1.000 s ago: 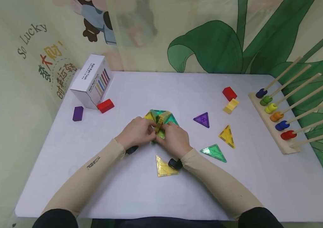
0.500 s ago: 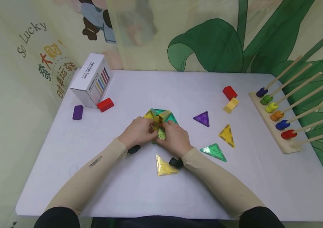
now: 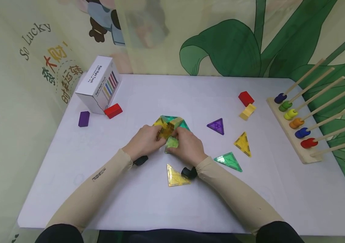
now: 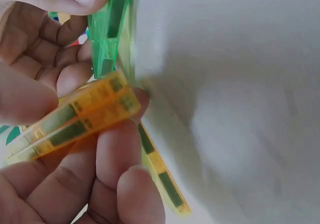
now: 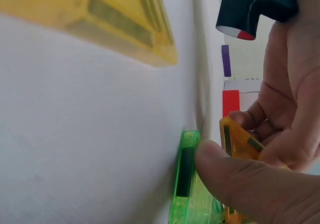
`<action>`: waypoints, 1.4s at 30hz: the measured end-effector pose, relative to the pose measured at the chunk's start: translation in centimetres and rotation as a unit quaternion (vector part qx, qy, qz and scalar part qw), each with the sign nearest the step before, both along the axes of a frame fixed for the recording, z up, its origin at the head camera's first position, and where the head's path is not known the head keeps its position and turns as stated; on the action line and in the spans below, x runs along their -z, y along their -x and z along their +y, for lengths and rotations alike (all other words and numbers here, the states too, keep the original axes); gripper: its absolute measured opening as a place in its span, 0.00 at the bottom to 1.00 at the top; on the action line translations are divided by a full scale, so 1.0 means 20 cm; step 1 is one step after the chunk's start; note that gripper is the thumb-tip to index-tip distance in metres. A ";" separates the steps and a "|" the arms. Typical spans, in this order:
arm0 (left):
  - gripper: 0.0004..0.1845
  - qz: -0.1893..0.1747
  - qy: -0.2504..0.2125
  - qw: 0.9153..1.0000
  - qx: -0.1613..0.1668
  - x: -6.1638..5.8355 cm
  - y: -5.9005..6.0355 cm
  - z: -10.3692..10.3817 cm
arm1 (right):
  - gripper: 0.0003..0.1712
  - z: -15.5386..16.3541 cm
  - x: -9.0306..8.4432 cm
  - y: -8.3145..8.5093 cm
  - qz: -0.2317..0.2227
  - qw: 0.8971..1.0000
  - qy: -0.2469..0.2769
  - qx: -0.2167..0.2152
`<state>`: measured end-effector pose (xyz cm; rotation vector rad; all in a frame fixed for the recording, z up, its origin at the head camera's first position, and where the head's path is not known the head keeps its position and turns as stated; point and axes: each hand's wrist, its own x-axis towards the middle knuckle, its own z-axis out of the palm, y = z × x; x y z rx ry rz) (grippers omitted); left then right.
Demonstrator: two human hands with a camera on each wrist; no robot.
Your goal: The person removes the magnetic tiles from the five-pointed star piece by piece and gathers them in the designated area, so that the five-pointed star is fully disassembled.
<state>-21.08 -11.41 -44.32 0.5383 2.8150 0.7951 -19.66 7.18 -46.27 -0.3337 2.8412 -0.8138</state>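
Centrally on the table (image 3: 148, 209), left hand (image 3: 145, 141) pinches an orange tile (image 4: 80, 119), right hand (image 3: 187, 146) a green tile (image 5: 187, 194) — edges meeting; wrist views alone show thumbs clamping.

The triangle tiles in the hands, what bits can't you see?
- Head view: the tile cluster is half covered by the left hand and right hand.
- Left wrist view: orange tile runs off the left edge; table blurred.
- Right wrist view: green tile cut off below.
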 end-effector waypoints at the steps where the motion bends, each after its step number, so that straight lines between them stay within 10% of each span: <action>1: 0.04 0.002 -0.001 1.000 0.002 0.00 0.00 -0.01 | 0.32 0.00 0.00 0.00 -0.002 1.000 0.003 0.000; 15: 0.09 -0.011 -0.032 0.999 0.022 -0.02 -0.08 -0.14 | 0.20 0.05 0.01 0.02 -0.003 0.995 0.079 -0.058; 34: 0.17 -0.005 -0.081 0.992 -0.096 -0.06 -0.20 -0.39 | 0.13 -0.22 0.00 0.02 -0.099 0.964 0.095 -0.228; 42: 0.14 -0.023 -0.123 0.988 -0.088 -0.06 -0.22 -0.38 | 0.23 -0.22 -0.03 0.03 -0.082 0.973 0.177 -0.121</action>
